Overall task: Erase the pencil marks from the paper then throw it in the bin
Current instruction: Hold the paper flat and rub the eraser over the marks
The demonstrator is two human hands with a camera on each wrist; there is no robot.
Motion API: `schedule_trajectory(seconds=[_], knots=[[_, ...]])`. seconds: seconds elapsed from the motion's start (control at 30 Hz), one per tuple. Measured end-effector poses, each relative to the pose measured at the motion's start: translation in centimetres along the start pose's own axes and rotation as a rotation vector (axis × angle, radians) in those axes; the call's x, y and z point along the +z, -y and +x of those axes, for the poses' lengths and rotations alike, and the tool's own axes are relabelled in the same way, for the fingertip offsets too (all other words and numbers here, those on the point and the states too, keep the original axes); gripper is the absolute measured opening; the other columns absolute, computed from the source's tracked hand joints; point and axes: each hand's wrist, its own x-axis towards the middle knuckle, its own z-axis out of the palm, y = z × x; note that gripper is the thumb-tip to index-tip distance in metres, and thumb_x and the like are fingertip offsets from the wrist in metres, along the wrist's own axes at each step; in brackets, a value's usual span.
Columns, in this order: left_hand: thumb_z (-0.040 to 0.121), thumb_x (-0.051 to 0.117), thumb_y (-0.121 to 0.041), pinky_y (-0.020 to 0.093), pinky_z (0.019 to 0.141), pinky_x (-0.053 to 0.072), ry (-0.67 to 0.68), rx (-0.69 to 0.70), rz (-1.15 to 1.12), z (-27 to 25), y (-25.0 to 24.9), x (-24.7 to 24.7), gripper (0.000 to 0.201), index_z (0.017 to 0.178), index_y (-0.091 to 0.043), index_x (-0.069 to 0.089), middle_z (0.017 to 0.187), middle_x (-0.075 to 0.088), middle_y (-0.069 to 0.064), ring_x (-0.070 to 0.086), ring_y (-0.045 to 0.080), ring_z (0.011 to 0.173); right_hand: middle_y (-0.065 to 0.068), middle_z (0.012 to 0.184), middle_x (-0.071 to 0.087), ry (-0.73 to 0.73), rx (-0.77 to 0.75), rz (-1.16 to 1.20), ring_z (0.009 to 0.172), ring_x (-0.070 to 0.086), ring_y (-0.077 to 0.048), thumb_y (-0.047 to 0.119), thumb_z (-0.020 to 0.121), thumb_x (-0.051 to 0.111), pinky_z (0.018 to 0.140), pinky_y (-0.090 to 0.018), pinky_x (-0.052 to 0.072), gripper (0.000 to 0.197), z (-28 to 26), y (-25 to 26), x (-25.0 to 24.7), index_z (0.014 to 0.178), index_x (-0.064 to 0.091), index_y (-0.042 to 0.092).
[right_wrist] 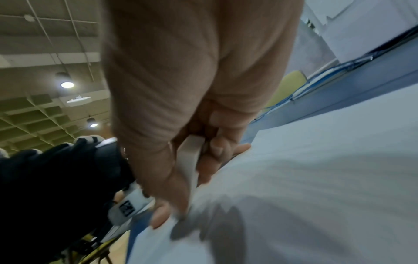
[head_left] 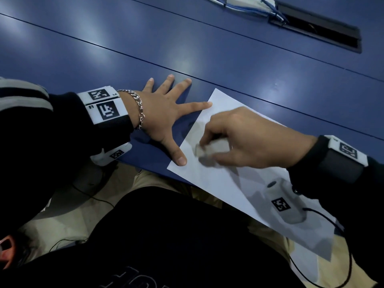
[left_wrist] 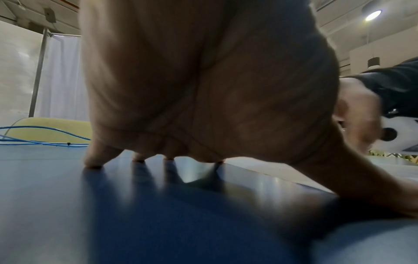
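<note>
A white sheet of paper (head_left: 224, 179) lies at an angle on the blue table (head_left: 145, 48), its near part hanging over the table's front edge. My left hand (head_left: 166, 113) lies flat with fingers spread; its thumb and index finger press on the paper's left edge. My right hand (head_left: 232, 138) pinches a white eraser (head_left: 209, 149) and holds it against the paper near that left edge. In the right wrist view the eraser (right_wrist: 191, 160) sits between thumb and fingers above the paper (right_wrist: 316, 196). The left wrist view shows my left hand (left_wrist: 203, 89) propped on the table. No pencil marks are discernible.
A black cable slot (head_left: 324, 28) with a white power strip and blue cables (head_left: 259, 7) sits at the table's far right. My lap in dark clothing is below the table edge. A yellow chair back (left_wrist: 49, 130) stands beyond the table. No bin is in view.
</note>
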Motion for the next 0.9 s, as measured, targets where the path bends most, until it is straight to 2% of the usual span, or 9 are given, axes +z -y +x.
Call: schedule_trajectory(seconds=[0.07,0.23,0.4,0.5,0.57,0.67,0.73,0.83,0.9], knots=[[0.027,0.056,-0.109,0.077,0.119,0.001,0.003,-0.003,0.015,0.0,0.0,0.0,0.149,0.136,-0.070,-0.037,0.165,-0.039,0.004,-0.029,0.043,0.154,0.023,0.089,0.061,0.100,-0.009,0.046,0.084,0.056,0.003,0.049,0.080,0.073,0.077,-0.012,0.043,0.027,-0.3,0.4,-0.2,0.100,0.071,0.032],[0.024,0.055,-0.110,0.077,0.119,0.002,-0.012,0.007,-0.003,0.0,0.0,0.1,0.150,0.138,-0.071,-0.035,0.166,-0.038,0.003,-0.028,0.042,0.154,0.023,0.089,0.058,-0.073,0.011,0.001,0.087,0.059,-0.002,0.056,0.079,0.063,0.079,-0.012,0.042,0.037,0.5,-0.1,0.2,0.100,0.071,0.027],[0.023,0.054,-0.110,0.077,0.119,0.002,-0.012,0.003,0.004,0.1,0.0,0.2,0.150,0.137,-0.071,-0.036,0.166,-0.037,0.004,-0.028,0.043,0.154,0.022,0.094,0.066,0.151,0.008,0.107,0.087,0.061,0.003,0.051,0.078,0.072,0.078,-0.012,0.045,0.031,-0.4,0.6,-0.3,0.103,0.072,0.032],[0.023,0.054,-0.110,0.076,0.119,0.003,-0.021,0.008,0.003,0.1,0.0,0.3,0.151,0.138,-0.071,-0.035,0.166,-0.037,0.004,-0.027,0.042,0.154,0.021,0.091,0.062,-0.015,0.014,0.030,0.086,0.060,-0.001,0.052,0.081,0.074,0.081,-0.021,0.049,0.031,0.4,0.3,0.0,0.102,0.073,0.029],[0.024,0.055,-0.110,0.076,0.119,0.002,-0.021,0.008,-0.003,0.1,0.0,0.3,0.150,0.138,-0.071,-0.035,0.166,-0.037,0.003,-0.027,0.042,0.154,0.020,0.090,0.061,-0.066,0.008,0.010,0.086,0.060,-0.003,0.051,0.081,0.072,0.082,-0.027,0.050,0.031,0.5,0.3,0.3,0.100,0.072,0.028],[0.025,0.055,-0.110,0.077,0.119,0.002,-0.016,0.002,-0.001,0.0,0.0,0.3,0.150,0.138,-0.071,-0.035,0.166,-0.037,0.003,-0.027,0.042,0.154,0.022,0.092,0.063,0.100,-0.010,0.085,0.087,0.060,0.002,0.051,0.077,0.070,0.079,-0.017,0.047,0.031,-0.4,0.7,0.0,0.101,0.072,0.032],[0.024,0.055,-0.109,0.077,0.119,0.001,-0.012,0.003,0.001,0.1,0.0,0.3,0.150,0.138,-0.071,-0.035,0.166,-0.038,0.003,-0.028,0.042,0.154,0.023,0.093,0.064,0.138,0.006,0.097,0.087,0.059,0.004,0.051,0.076,0.070,0.079,-0.013,0.045,0.033,-0.4,0.6,-0.2,0.103,0.073,0.033],[0.024,0.057,-0.109,0.076,0.119,0.001,-0.020,0.007,-0.010,0.1,0.1,0.3,0.150,0.137,-0.072,-0.034,0.166,-0.037,0.003,-0.027,0.041,0.155,0.022,0.090,0.060,-0.025,0.015,0.030,0.083,0.056,0.002,0.049,0.081,0.076,0.082,-0.020,0.048,0.029,0.4,0.3,0.2,0.102,0.073,0.029],[0.023,0.056,-0.109,0.076,0.119,0.002,-0.022,0.007,-0.012,0.1,0.1,0.3,0.150,0.137,-0.072,-0.035,0.167,-0.036,0.003,-0.027,0.041,0.155,0.021,0.090,0.061,-0.062,0.011,0.023,0.084,0.057,0.000,0.046,0.081,0.076,0.082,-0.022,0.049,0.028,0.2,0.5,0.4,0.101,0.073,0.027]])
